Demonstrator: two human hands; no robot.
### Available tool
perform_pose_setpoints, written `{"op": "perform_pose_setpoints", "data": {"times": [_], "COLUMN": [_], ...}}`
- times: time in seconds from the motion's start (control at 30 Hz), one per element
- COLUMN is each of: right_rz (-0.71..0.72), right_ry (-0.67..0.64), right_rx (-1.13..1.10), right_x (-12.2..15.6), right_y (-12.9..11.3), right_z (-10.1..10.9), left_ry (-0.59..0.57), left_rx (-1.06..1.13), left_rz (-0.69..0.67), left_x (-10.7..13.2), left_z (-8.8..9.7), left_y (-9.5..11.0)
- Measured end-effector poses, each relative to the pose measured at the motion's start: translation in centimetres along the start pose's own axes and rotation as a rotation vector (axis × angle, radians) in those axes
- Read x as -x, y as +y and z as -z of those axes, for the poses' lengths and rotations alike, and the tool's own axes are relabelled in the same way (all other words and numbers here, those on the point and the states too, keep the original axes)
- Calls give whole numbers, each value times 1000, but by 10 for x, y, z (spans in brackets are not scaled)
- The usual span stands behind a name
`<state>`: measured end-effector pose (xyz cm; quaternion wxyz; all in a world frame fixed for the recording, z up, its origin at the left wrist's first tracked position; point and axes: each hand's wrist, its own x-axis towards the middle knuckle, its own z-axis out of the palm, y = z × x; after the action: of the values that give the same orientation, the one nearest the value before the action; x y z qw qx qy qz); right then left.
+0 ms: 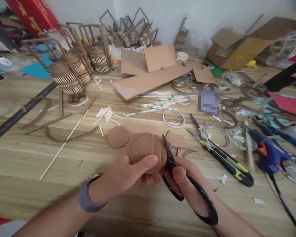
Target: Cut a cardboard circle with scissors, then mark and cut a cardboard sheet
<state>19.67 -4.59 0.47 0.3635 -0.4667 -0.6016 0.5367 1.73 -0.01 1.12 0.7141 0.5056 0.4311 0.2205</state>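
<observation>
My left hand (135,168) grips a piece of brown cardboard (146,148) with a circle drawn on it, thumb on top and fingers beneath. Black-handled scissors (171,156) are in my right hand (187,179), their blades at the right edge of the cardboard along the drawn line. A small cut cardboard disc (118,136) lies just left of the held piece. Behind the scissors rests a torn cardboard scrap (177,139). On my left wrist sits a watch with a purple strap (88,199).
A yellow-black utility knife (227,161) with its blade out and a blue glue gun (270,151) lie to the right. Tape rolls (174,126), short sticks (106,113) and folded cardboard (148,79) are beyond my hands. Several lantern-like stick models (66,77) stand at the back left.
</observation>
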Motion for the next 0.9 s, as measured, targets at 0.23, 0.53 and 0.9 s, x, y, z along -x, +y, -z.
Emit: {"op": "perform_pose_setpoints", "data": {"times": [0.23,0.53,0.9], "right_rz": [-12,-15,-16], "right_ry": [-3,8,-10], "right_rx": [2,6,2], "right_x": [1,1,2], "right_y": [3,2,5], "right_z": [1,1,1], "left_ry": [9,4,-9], "left_rx": [-33,-34,18], "left_rz": [-5,-1,-5], "left_x": [-1,-1,0], "left_z": [0,-1,0], "left_y": [1,3,0]}}
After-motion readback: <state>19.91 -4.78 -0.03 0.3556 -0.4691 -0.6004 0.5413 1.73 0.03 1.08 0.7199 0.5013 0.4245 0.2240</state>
